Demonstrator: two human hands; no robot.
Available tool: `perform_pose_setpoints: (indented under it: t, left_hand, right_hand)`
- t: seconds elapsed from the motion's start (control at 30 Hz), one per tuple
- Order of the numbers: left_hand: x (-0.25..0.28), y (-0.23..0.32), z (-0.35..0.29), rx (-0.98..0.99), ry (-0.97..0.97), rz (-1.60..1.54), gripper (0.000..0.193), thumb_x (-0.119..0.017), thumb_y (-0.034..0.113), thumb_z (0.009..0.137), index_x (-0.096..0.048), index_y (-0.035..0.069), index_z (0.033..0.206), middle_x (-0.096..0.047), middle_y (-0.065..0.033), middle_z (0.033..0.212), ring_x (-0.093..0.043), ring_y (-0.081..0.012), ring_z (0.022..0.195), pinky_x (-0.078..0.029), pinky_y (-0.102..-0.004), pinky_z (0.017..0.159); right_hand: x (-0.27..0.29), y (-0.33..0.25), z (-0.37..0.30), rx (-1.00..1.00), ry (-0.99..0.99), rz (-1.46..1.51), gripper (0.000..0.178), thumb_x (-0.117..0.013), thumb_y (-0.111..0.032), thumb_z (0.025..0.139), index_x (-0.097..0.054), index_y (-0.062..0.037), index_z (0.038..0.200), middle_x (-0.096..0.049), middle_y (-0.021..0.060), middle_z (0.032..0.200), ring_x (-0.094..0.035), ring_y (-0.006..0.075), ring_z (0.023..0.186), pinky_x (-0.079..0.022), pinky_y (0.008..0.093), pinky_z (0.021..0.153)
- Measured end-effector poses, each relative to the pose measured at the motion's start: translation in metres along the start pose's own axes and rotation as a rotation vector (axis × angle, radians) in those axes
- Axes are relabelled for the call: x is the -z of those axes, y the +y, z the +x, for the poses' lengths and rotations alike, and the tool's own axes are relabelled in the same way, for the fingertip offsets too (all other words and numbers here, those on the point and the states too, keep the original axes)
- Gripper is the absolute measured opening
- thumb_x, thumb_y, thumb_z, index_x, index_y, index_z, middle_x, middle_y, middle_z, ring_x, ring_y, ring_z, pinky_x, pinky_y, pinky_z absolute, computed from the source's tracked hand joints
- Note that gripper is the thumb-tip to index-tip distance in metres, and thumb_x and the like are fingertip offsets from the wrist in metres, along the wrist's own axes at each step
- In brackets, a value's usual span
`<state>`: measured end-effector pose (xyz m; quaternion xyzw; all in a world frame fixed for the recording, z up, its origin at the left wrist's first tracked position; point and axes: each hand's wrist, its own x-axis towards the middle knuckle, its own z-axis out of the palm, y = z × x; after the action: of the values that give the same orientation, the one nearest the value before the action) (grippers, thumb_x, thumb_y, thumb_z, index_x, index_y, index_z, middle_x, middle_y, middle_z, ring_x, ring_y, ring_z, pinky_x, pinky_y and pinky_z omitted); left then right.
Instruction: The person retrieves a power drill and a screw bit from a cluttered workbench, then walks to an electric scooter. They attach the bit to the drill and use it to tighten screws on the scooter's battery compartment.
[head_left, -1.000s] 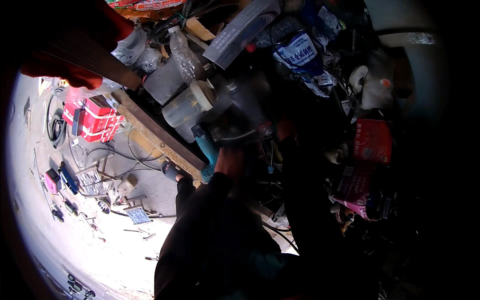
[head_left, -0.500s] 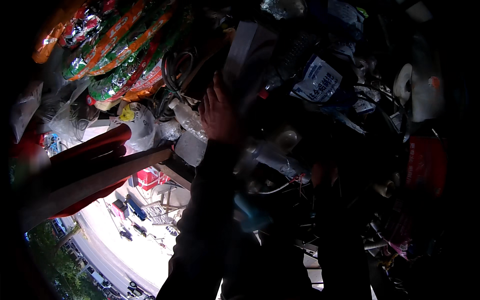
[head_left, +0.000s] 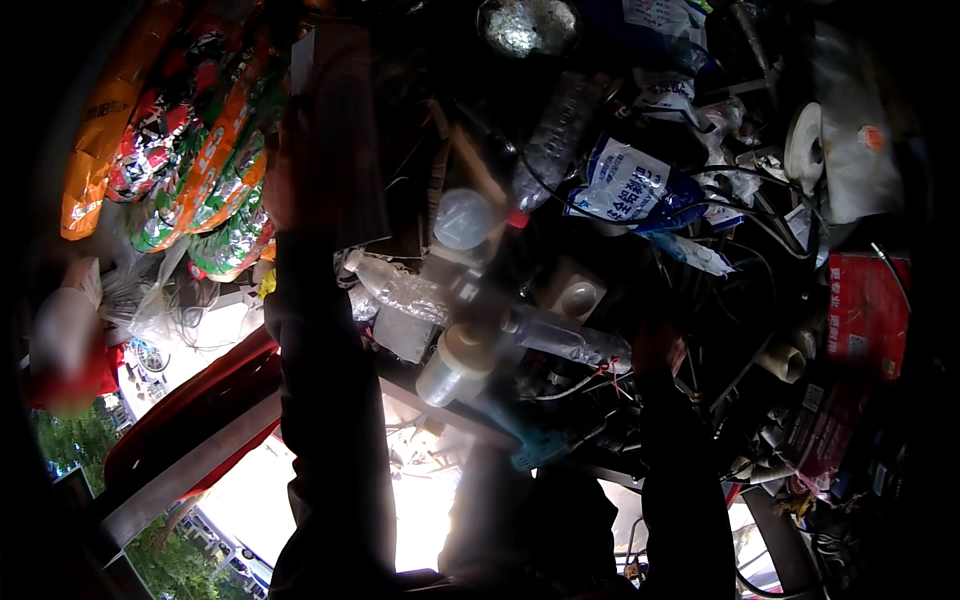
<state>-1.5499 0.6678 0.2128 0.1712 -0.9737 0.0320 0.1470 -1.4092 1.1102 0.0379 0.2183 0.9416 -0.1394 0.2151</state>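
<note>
My left hand [head_left: 290,185] lies in deep shadow at the upper left, along the left side of a long, dark box [head_left: 343,130]. It appears to grip the box, though its fingers barely show. My right hand [head_left: 660,350] is low among the clutter at right of centre, near the end of a clear plastic tube or bottle [head_left: 570,338] with thin red string by it. Its fingers are mostly lost in shadow. Between my arms are a whitish jar [head_left: 455,365], a clear plastic bottle [head_left: 395,285] and a round, pale translucent item [head_left: 462,218].
Shiny orange and green packages [head_left: 200,150] hang at the upper left. A blue and white packet [head_left: 625,180], black cables, a white roll [head_left: 803,148] and a red box [head_left: 868,315] crowd the right. A red-covered beam [head_left: 200,430] crosses the lower left, with bright ground beyond.
My left hand has moved left together with the long box, uncovering the pale round item and the jar. My right hand stays near the same spot. The view has shifted somewhat.
</note>
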Motion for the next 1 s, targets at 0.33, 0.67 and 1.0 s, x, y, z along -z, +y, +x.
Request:
perform_pose_setpoints:
  t: [0.33, 0.67, 1.0]
  left_hand:
    - [-0.031, 0.138, 0.059, -0.538, 0.119, -0.264, 0.035, -0.064, 0.020, 0.088, -0.061, 0.007, 0.121, -0.066, -0.0145, 0.115, -0.064, -0.0312, 0.106, -0.051, -0.0417, 0.092]
    - [-0.106, 0.216, -0.010, -0.192, -0.581, -0.437, 0.073, -0.067, 0.047, 0.084, -0.039, 0.009, 0.140, -0.056, -0.0266, 0.125, -0.067, -0.0445, 0.093, -0.055, -0.0526, 0.079]
    - [-0.035, 0.134, 0.120, -0.123, -0.571, 0.002, 0.082, -0.077, 0.043, 0.074, -0.042, 0.007, 0.139, -0.064, -0.0205, 0.121, -0.062, -0.0379, 0.111, -0.055, -0.0500, 0.086]
  right_hand:
    - [0.007, -0.004, -0.003, -0.021, 0.051, 0.055, 0.037, -0.048, -0.039, 0.096, -0.071, -0.0101, 0.095, -0.069, 0.0205, 0.093, -0.067, 0.0395, 0.090, -0.053, 0.0510, 0.077]
    - [0.015, -0.011, -0.002, 0.010, 0.000, 0.003, 0.033, -0.051, -0.037, 0.094, -0.069, -0.0095, 0.092, -0.069, 0.0194, 0.087, -0.067, 0.0397, 0.084, -0.052, 0.0513, 0.076]
    - [0.001, 0.000, -0.001, 0.091, 0.074, 0.032, 0.032, -0.051, -0.038, 0.095, -0.067, -0.0107, 0.092, -0.067, 0.0208, 0.081, -0.066, 0.0415, 0.079, -0.051, 0.0533, 0.071]
